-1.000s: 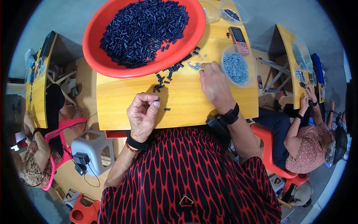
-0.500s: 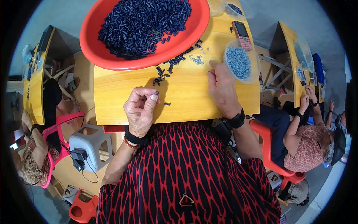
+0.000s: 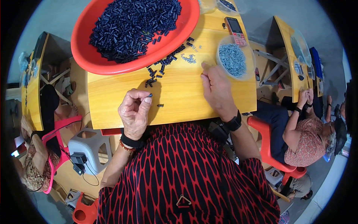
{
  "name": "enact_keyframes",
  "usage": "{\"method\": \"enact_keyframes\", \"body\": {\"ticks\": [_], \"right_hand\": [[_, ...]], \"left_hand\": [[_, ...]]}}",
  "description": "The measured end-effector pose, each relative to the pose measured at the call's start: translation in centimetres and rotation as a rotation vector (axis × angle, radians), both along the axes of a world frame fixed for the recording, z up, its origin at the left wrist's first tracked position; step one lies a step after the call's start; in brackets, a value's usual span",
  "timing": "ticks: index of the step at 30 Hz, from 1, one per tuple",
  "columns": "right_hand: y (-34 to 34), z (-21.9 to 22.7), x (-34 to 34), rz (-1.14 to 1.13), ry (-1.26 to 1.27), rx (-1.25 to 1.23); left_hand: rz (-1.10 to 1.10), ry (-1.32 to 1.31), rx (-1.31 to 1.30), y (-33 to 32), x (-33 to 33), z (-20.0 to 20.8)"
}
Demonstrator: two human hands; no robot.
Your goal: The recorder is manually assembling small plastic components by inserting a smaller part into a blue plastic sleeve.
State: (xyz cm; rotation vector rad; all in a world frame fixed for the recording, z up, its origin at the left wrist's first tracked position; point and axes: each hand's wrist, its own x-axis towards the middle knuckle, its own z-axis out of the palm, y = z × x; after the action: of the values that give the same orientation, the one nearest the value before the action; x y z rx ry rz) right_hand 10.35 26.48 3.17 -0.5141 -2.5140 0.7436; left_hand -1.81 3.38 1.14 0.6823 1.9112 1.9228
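Note:
Between the thumb and index finger of my left hand [image 3: 134,115] is a small black plastic piece [image 3: 150,95], only its end showing. That hand hovers near the table's front edge, beside a single loose black piece [image 3: 160,105]. My right hand [image 3: 218,87] is closed, fingers curled, just left of a clear round tub [image 3: 249,71] of small grey metal screws [image 3: 232,59]. Whatever its fingertips hold is hidden. A little beyond them lies a small scatter of screws [image 3: 188,58]. Several black pieces [image 3: 151,81] trail from under a red basin [image 3: 112,70], which is heaped with more.
A red keypad phone [image 3: 235,28] lies behind the tub, with another clear container [image 3: 226,6] at the back. People sit at yellow tables on both sides. A grey stool [image 3: 87,143] stands at left; a red chair [image 3: 264,145] is at right.
The whole view has shifted, so the table and basin appear further left. My left hand keeps its pinch on the black piece; my right hand stays beside the tub with little movement.

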Motion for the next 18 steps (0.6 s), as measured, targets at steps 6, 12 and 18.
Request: {"method": "enact_keyframes", "body": {"ticks": [6,12,18], "right_hand": [[-0.9,0.9,0.7,0.125,0.134,0.051],[-1.5,0.6,2.7,0.378,0.049,0.007],[-0.4,0.6,1.5,0.042,0.057,0.111]], "left_hand": [[-0.003,-0.043,0.005,0.2,0.1,0.2],[0.012,-0.045,0.007,0.4,0.1,0.7],[0.012,-0.022,-0.020,0.4,0.1,0.5]]}}
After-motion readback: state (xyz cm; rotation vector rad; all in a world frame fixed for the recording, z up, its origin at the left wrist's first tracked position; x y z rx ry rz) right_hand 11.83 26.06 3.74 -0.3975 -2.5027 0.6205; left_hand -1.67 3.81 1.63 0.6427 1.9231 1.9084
